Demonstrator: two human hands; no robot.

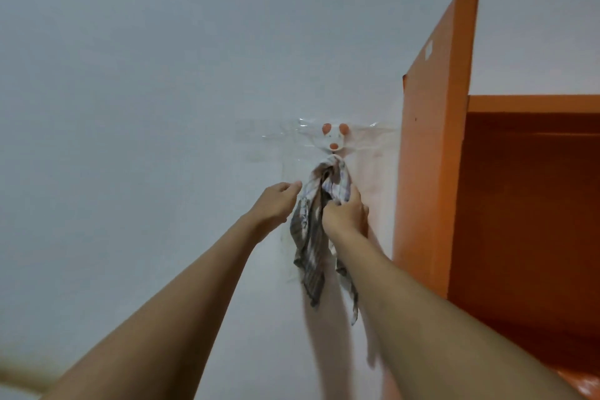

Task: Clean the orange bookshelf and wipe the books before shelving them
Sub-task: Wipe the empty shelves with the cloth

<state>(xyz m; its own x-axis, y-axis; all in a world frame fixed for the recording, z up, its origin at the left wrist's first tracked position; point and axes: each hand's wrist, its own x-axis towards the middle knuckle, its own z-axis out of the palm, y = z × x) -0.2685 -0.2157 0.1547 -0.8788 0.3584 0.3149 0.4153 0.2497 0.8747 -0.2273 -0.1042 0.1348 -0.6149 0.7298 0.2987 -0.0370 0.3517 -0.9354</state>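
Observation:
A grey checked cloth (pixel 311 237) hangs on the white wall from a small white hook with orange dots (pixel 333 137), which is taped to the wall. My right hand (pixel 344 214) grips the cloth's upper folds just below the hook. My left hand (pixel 276 201) is raised beside the cloth on its left, fingers loosely curled, its fingertips close to the cloth's edge and holding nothing. The orange bookshelf (pixel 435 146) stands at the right, its side panel next to the hook. No books are in view.
The shelf's upper compartment (pixel 526 221) opens to the right of the side panel and looks dark inside. A white sticker (pixel 428 49) sits high on the panel. The plain white wall (pixel 146 91) fills the left of the view.

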